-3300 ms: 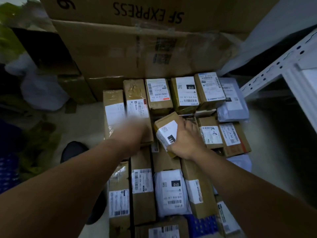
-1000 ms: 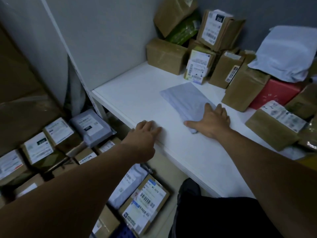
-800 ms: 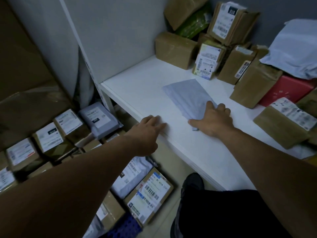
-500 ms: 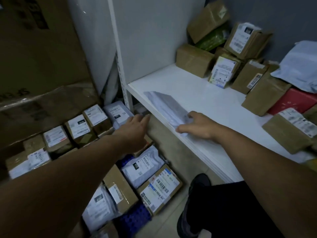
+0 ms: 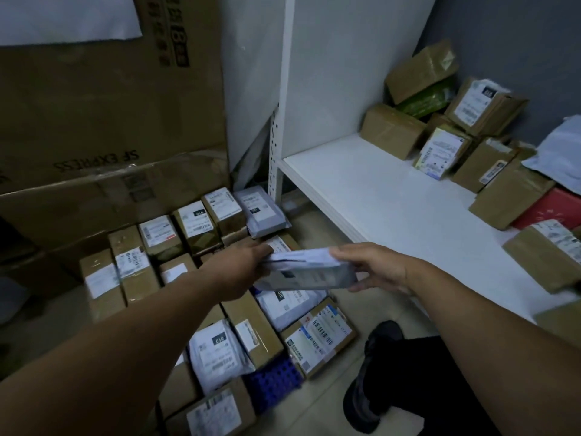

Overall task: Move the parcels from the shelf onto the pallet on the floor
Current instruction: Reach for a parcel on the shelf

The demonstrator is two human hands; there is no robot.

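Grey parcel spans both outstretched arms, left grip and right grip clasping opposite ends.

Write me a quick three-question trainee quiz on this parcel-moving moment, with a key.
1. True or false: the grey mailer lies flat on the white shelf.
2. The mailer is held by: A) one hand, B) both hands, C) neither hand.
3. Fill in: the pallet showing between the floor parcels is ___ in colour.
Key: 1 false, it is held in the air above the floor parcels. 2 B, the left hand and right hand each hold an end. 3 blue.
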